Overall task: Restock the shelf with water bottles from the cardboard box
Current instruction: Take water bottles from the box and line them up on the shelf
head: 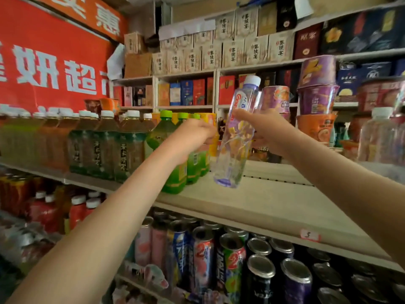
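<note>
Two bare arms reached up to the pale shelf (pixel 274 200), and between them there was one water bottle (pixel 236 137), clear, with a purple label and a white cap. The right hand (pixel 265 132) held it round the middle, with the thumb across the near side and the fingers curled behind. The bottle leaned, cap tipped up and to the right, with its base low over the bare board just beside the green bottles. I could not tell whether it touched the board.

The left hand (pixel 195 132) was stretched out just to the left of that bottle, with its back towards me. Its fingertips were lost against the orange packs (pixel 211 121), so I could not tell whether it held anything.

Of the green bottles (pixel 173 150) I counted three green caps in a row running back. To their left stood a long rank of brown tea bottles (pixel 98 145) with white caps, too many and too blurred to count. On the right rose a stack of three noodle cups (pixel 317 99), two purple over one orange, with a fourth purple cup (pixel 276 99) beside it. One more clear bottle (pixel 377 139) stood at the far right. Below the shelf lay rows of cans (pixel 232 262).
</note>
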The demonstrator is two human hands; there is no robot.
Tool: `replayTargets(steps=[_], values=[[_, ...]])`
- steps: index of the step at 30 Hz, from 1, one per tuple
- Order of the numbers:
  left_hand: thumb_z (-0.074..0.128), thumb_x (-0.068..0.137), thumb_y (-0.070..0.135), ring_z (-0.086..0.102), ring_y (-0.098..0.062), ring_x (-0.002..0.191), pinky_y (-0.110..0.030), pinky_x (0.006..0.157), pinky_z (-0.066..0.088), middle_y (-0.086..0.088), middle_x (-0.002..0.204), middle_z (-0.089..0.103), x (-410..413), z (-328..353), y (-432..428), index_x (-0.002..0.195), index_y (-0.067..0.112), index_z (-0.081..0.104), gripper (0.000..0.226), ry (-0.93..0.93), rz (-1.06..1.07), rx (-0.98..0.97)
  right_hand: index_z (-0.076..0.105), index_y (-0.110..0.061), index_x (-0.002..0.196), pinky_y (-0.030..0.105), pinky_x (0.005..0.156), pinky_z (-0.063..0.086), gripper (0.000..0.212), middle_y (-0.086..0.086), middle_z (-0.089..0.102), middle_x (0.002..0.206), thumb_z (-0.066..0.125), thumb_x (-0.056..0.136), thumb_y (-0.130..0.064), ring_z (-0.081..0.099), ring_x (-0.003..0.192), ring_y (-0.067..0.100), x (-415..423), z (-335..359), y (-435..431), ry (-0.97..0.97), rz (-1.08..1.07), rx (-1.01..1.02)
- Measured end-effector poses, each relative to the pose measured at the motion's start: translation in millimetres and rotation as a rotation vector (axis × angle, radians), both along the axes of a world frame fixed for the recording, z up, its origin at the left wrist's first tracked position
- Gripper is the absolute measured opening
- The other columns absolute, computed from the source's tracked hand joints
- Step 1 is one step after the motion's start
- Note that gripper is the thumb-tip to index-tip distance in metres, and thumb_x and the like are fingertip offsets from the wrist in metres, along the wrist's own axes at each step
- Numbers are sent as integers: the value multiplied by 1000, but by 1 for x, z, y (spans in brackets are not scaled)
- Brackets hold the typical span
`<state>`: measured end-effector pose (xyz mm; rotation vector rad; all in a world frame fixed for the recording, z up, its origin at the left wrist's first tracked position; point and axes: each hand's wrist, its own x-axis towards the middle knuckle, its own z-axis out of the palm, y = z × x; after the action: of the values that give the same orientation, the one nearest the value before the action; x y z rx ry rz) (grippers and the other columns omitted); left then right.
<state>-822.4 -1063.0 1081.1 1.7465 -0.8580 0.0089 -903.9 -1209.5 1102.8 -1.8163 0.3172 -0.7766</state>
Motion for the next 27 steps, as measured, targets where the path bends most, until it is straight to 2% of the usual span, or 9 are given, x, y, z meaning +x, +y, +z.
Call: replayTargets(steps=[3, 7, 9, 12, 15, 19, 22, 24, 27], values=[[51, 93, 10, 61, -27, 103, -40, 94, 50, -16, 109, 65, 24, -3, -20, 85, 16, 59, 13, -25, 31, 100, 61, -9, 102, 27, 53, 50, 39, 8, 66, 102, 72, 79, -38, 62, 77, 15, 40, -8, -14, 66, -104, -50], [48, 91, 2, 52, -21, 85, -30, 74, 44, -6, 87, 51, 48, -14, -45, 69, 19, 47, 28, 10, 50, 155, 59, -3, 106, 24, 55, 46, 47, 10, 63, 104, 69, 81, -42, 61, 86, 20, 75, -22, -29, 162, -222, -157], [47, 90, 0, 52, -21, 88, -32, 78, 46, -2, 86, 51, 59, -19, -59, 80, 15, 57, 21, 13, 35, 161, 60, -9, 95, 24, 55, 46, 36, 7, 63, 97, 69, 82, -41, 61, 83, 18, 86, -22, -39, 157, -248, -173], [47, 89, 0, 56, -22, 103, -39, 95, 49, -4, 108, 60, 67, -23, -74, 109, 14, 64, 30, -62, 85, 128, 59, -13, 87, 22, 57, 46, 23, 1, 60, 83, 67, 85, -35, 55, 69, 11, 95, -23, -50, 140, -261, -198], [48, 90, 3, 57, -25, 104, -40, 94, 50, -7, 112, 62, 71, -24, -80, 109, 13, 65, 28, -120, 123, 134, 54, -15, 77, 20, 54, 44, 25, -1, 56, 74, 65, 86, -36, 53, 64, 10, 103, -25, -54, 140, -277, -233], [50, 93, 11, 58, -23, 102, -40, 94, 50, -6, 112, 63, 71, -24, -83, 111, 13, 64, 23, -97, 95, 172, 54, -13, 97, 18, 51, 39, 26, -5, 53, 75, 64, 87, -34, 52, 66, 7, 110, -26, -60, 115, -240, -200], [51, 92, 10, 56, -22, 107, -39, 96, 49, -4, 119, 59, 72, -26, -85, 117, 15, 61, 27, -53, 74, 189, 57, -13, 108, 20, 54, 41, 29, -3, 60, 85, 64, 87, -32, 59, 78, 11, 109, -27, -64, 127, -171, -168], [50, 91, 6, 55, -21, 105, -38, 95, 49, -4, 119, 57, 70, -27, -83, 121, 17, 58, 32, -8, 68, 194, 55, -12, 117, 24, 63, 48, 38, 3, 65, 101, 65, 86, -33, 60, 83, 14, 106, -26, -65, 120, -163, -148], [48, 92, 3, 56, -21, 99, -38, 92, 51, -3, 103, 56, 62, -27, -79, 121, 14, 57, 32, 18, 67, 190, 45, -8, 129, 37, 86, 52, 56, 4, 61, 118, 68, 84, -32, 59, 101, 21, 99, -27, -60, 136, -156, -129]])
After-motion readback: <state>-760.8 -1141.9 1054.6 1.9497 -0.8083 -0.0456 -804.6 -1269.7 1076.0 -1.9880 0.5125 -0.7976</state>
